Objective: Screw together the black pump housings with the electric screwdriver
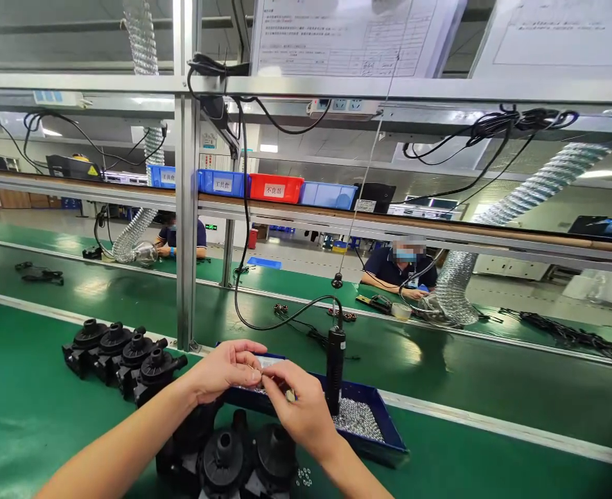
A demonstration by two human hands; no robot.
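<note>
My left hand (225,369) and my right hand (298,402) meet fingertip to fingertip over a blue tray (383,433) of small silver screws (355,418). Both pinch something tiny that I cannot make out. Right beside my right hand a black electric screwdriver (335,371) hangs upright on a cable, its tip over the tray. Below my hands stand black pump housings (233,454) with round ports. A few loose screws (303,476) lie on the mat next to them.
A row of several black pump housings (123,355) stands to the left on the green mat. A metal post (186,208) rises behind them. Beyond the conveyor belt, two people (402,270) work at another bench. Blue and red bins (274,187) sit on a shelf.
</note>
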